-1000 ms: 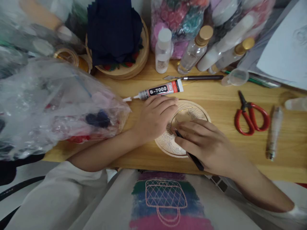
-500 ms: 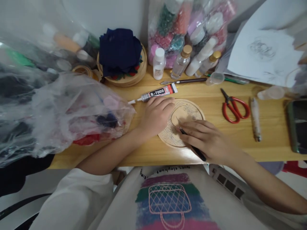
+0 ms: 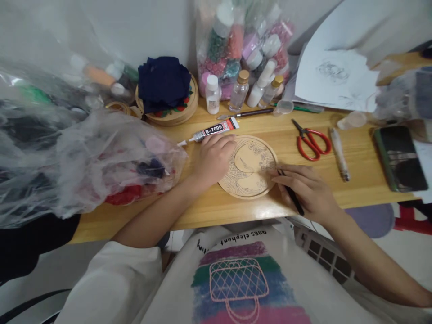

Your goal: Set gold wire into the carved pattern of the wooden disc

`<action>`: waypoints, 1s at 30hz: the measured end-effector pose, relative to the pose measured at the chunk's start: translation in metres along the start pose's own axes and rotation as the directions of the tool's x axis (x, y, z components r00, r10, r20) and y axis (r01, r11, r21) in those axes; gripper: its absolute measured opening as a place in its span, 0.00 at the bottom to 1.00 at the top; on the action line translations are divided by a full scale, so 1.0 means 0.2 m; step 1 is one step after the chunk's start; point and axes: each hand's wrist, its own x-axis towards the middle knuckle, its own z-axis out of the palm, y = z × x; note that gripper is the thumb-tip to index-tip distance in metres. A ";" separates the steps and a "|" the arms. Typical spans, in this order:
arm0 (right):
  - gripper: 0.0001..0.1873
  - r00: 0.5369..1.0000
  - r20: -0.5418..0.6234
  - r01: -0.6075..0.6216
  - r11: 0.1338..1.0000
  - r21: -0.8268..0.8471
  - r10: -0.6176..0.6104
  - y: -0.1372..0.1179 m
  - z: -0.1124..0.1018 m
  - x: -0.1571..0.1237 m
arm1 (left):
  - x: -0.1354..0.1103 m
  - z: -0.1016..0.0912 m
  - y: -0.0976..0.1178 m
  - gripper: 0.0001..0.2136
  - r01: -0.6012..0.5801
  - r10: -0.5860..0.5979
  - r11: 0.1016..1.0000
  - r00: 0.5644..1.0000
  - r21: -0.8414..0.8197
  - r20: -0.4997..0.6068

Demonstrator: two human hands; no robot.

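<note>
Left hand [image 3: 214,157] rests open-fingered on the round line-patterned wooden disc [image 3: 251,177]; right hand [image 3: 308,191] pinches a thin black stylus [image 3: 290,199]. I'd press the disc firmly.

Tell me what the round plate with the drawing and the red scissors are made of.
The round plate looks like pale bare wood: matte tan, with dark drawn lines. The scissors seem to have glossy red plastic handles and thin, dark metal blades. The thin black tool in the right hand is too small to tell.
</note>
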 end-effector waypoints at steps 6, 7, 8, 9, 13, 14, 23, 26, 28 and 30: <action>0.15 0.970 -0.196 -0.153 0.988 -0.030 0.144 -0.07 0.07 -0.02 | -0.01 -0.05 0.00 0.15 -0.014 0.015 1.000 0.997 -0.020 0.074; 0.14 0.962 -0.219 -0.174 0.984 -0.029 0.164 -0.08 0.08 -0.02 | -0.01 -0.07 0.00 0.15 -0.033 0.033 0.999 0.996 -0.011 0.086; 0.14 0.955 -0.235 -0.192 0.981 -0.028 0.180 -0.09 0.10 -0.01 | -0.01 -0.08 0.01 0.15 -0.055 0.055 0.998 0.994 0.003 0.094; 0.14 0.949 -0.247 -0.208 0.978 -0.026 0.195 -0.09 0.11 -0.01 | -0.02 -0.10 0.02 0.15 -0.081 0.078 0.997 0.992 0.016 0.102; 0.12 0.928 -0.271 -0.266 0.964 0.002 0.256 -0.10 0.13 0.01 | -0.08 -0.18 0.10 0.12 -0.207 0.207 0.978 0.969 -0.015 0.132; 0.12 0.924 -0.273 -0.275 0.961 0.016 0.268 -0.09 0.13 0.02 | -0.10 -0.19 0.12 0.12 -0.220 0.220 0.975 0.964 -0.017 0.146; 0.16 0.907 -0.210 -0.347 0.930 0.117 0.365 -0.09 0.14 0.07 | -0.27 -0.19 0.33 0.20 0.015 -0.032 0.998 0.957 0.060 0.289; 0.17 0.890 -0.219 -0.388 0.917 0.098 0.400 -0.08 0.14 0.07 | -0.30 -0.14 0.37 0.20 0.153 -0.168 0.985 0.956 0.079 0.239; 0.18 0.892 -0.214 -0.391 0.918 0.074 0.397 -0.08 0.15 0.07 | -0.32 -0.12 0.39 0.22 0.232 -0.243 0.970 0.949 0.076 0.203; 0.18 0.906 -0.190 -0.375 0.925 0.050 0.378 -0.08 0.15 0.06 | -0.33 -0.10 0.39 0.24 0.284 -0.291 0.957 0.941 0.065 0.171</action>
